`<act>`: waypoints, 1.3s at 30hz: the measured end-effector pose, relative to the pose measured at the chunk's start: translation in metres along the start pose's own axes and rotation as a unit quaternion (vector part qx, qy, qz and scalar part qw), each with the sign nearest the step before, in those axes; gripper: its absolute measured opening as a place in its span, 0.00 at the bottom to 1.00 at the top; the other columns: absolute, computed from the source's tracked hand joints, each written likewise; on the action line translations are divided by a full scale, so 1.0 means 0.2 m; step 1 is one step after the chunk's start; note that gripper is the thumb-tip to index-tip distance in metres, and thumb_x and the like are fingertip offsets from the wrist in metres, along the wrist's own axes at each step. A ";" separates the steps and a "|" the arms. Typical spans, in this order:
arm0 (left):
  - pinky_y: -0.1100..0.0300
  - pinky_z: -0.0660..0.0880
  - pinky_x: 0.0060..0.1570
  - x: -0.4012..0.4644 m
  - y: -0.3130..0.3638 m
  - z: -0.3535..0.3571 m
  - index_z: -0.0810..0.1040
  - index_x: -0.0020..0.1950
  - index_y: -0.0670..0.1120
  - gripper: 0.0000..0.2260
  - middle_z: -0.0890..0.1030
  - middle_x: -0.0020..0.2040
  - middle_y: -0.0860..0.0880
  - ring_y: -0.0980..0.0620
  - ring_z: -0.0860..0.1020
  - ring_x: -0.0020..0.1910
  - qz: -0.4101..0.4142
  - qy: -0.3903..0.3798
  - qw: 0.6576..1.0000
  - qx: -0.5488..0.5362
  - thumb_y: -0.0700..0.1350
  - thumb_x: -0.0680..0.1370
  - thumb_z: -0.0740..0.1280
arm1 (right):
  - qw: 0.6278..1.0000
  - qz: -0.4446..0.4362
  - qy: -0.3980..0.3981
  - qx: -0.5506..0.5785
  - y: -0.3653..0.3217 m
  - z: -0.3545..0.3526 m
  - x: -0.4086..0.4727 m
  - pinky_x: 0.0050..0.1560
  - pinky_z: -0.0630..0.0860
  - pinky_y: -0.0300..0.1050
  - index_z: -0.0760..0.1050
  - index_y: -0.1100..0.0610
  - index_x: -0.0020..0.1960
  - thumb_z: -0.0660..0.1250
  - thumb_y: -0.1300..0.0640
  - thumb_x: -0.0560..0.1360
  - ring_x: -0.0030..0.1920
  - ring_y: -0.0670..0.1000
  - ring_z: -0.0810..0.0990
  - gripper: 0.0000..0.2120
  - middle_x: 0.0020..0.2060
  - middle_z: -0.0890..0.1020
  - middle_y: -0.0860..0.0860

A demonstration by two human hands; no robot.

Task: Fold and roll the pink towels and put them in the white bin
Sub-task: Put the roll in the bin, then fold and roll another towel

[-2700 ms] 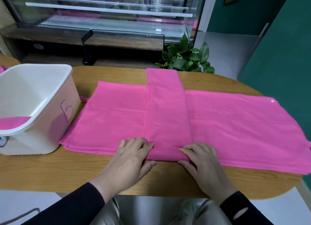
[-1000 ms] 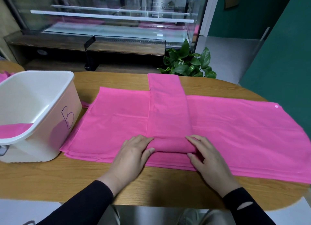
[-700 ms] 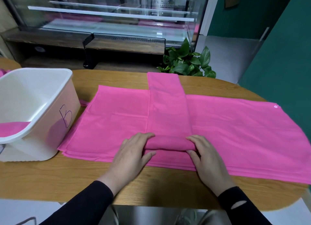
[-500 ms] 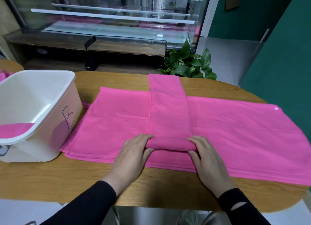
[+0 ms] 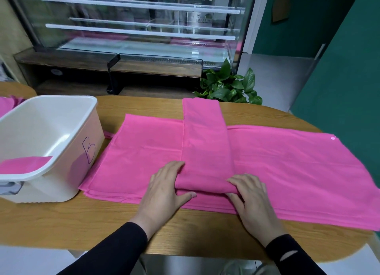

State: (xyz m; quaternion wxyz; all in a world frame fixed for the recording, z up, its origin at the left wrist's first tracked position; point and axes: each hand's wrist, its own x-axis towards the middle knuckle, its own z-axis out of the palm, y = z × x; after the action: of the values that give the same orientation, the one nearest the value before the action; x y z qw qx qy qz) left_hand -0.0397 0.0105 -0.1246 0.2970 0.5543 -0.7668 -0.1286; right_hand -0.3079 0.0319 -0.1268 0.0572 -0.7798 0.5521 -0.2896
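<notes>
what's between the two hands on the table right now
In the head view, the rolled end of the folded pink towel strip lies between the left hand and right hand.

Potted plant [image 5: 228, 87] behind wooden table [image 5: 61, 223]

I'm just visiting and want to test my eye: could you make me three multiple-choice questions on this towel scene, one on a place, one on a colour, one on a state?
1. Where does the white plastic bin stand?
A. on the wooden table's left end
B. on the floor
C. on the glass case's shelf

2. What colour is the long folded strip of towel?
A. white
B. green
C. pink

3. What state is the strip's near end in?
A. flat
B. partly rolled
C. hanging off the edge

Answers:
1 A, the bin sits on the tabletop left of the spread pink towels.
2 C, the strip is bright pink.
3 B, the left hand and right hand hold a small roll there.
</notes>
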 end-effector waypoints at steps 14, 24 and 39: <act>0.51 0.66 0.71 0.00 -0.01 0.01 0.62 0.74 0.60 0.41 0.70 0.70 0.60 0.58 0.68 0.70 -0.005 0.011 0.998 -0.068 0.75 0.66 0.67 | 0.997 -0.021 0.027 0.076 -0.08 -0.06 -0.05 0.66 0.72 0.47 0.78 0.59 0.64 0.66 0.57 0.78 0.64 0.50 0.77 0.16 0.63 0.78 0.51; 0.54 0.56 0.74 -0.02 -0.02 -0.02 0.60 0.78 0.57 0.33 0.62 0.77 0.57 0.62 0.57 0.76 0.034 -0.035 0.998 -0.034 0.58 0.75 0.67 | 0.985 -0.130 0.042 0.107 -0.11 -0.14 -0.16 0.67 0.72 0.39 0.73 0.56 0.65 0.58 0.51 0.84 0.67 0.45 0.76 0.14 0.63 0.78 0.53; 0.57 0.63 0.68 -0.16 -0.03 -0.07 0.76 0.61 0.53 0.21 0.72 0.66 0.56 0.54 0.68 0.69 0.150 -0.062 0.986 0.029 0.67 0.78 0.63 | 0.995 -0.013 -0.082 0.053 -0.07 -0.10 -0.15 0.61 0.65 0.37 0.76 0.44 0.57 0.54 0.36 0.81 0.58 0.37 0.71 0.17 0.53 0.74 0.32</act>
State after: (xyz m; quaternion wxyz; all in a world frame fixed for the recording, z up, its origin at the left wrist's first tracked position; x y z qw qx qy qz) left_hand -0.0204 0.0398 -0.1255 0.2486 0.4320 -0.8618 -0.0941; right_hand -0.3132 0.0684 -0.1171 0.1398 -0.8041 0.5188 -0.2545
